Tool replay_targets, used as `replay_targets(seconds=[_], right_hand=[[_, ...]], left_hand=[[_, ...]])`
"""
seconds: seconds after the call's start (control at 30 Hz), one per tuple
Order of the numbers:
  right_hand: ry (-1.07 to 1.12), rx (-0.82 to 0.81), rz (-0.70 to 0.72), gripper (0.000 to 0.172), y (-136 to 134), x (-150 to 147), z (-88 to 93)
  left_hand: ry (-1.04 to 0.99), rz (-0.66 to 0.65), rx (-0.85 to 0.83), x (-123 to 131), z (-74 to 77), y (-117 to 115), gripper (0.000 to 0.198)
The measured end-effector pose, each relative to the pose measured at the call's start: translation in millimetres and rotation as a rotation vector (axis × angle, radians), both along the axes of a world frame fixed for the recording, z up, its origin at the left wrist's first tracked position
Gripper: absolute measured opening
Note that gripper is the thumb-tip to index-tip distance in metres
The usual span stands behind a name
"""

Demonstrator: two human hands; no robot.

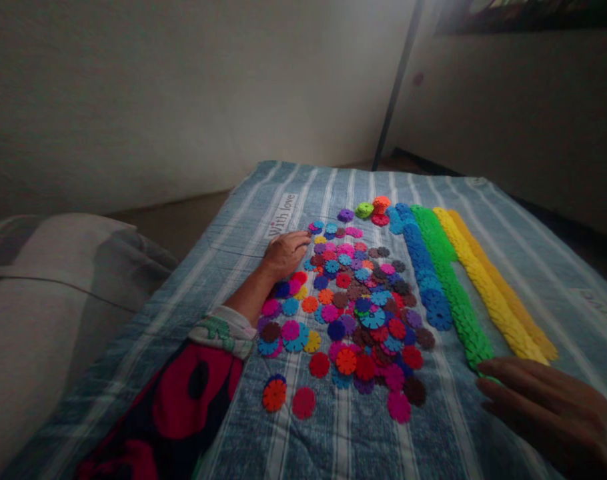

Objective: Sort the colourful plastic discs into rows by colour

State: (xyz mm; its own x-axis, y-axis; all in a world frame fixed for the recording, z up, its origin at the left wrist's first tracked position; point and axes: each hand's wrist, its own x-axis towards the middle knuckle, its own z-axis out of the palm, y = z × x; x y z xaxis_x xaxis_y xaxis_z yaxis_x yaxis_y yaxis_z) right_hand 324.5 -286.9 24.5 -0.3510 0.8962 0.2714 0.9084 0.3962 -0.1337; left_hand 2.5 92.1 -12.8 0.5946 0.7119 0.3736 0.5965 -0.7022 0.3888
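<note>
My left hand (287, 255) rests at the far left edge of a loose pile of mixed-colour notched plastic discs (346, 287). Its fingers are stretched out, the tips close to a few blue and purple discs (316, 228). At the near end of a long overlapping row of green discs (451, 290) is my right hand (548, 410), fingers bent downward. A green disc (492, 379) shows as a thin sliver at its fingertips; the rest is hidden by the hand. A blue row (423, 273) lies left of the green one, and a yellow row (488, 293) to its right.
An orange-yellow row (503, 283) runs beside the yellow one. Small stacks in orange (381, 204), lime green (364, 210) and purple (345, 215) sit beyond the pile. A striped blue cloth (323, 190) covers the surface. Pale fabric (58, 300) lies at left.
</note>
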Motion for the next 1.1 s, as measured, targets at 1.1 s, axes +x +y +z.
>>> replay_targets(seconds=[1.1], right_hand=[[0.028, -0.174, 0.08, 0.01, 165.3, -200.3, 0.4]], left_hand=[[0.012, 0.029, -0.041, 1.2, -3.0, -4.4, 0.03]])
